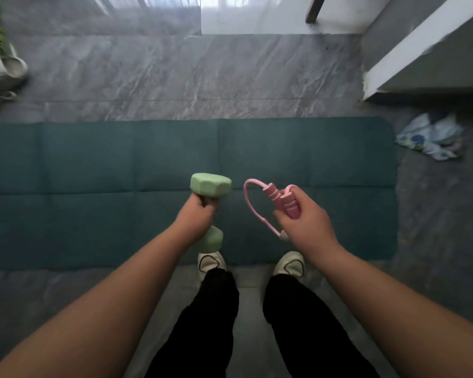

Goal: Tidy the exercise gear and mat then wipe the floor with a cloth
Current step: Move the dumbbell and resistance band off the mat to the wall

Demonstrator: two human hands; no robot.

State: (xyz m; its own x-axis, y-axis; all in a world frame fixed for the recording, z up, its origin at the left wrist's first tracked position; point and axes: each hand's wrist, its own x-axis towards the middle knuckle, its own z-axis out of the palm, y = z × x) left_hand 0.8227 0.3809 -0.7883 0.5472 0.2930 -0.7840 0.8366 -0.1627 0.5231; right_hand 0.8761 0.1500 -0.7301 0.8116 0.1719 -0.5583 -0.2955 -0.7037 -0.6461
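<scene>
The left hand (195, 214) is clenching a green dumbbell (210, 185) by its handle; the right hand (302, 214) is gripping pink skipping-rope handles (286, 201), both above the mat (93, 186); a cloth (429, 137) is lying far right of the fingers.

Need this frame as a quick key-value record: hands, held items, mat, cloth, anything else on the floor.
left hand: grips green dumbbell by its handle, lifted above the mat
right hand: holds pink jump rope, both handles bunched, cord looped
mat: teal, unrolled flat on grey marble floor
cloth: crumpled, white and blue, on floor off the mat's right end
plant pot: far left, on floor
feet: white shoes at mat's near edge
</scene>
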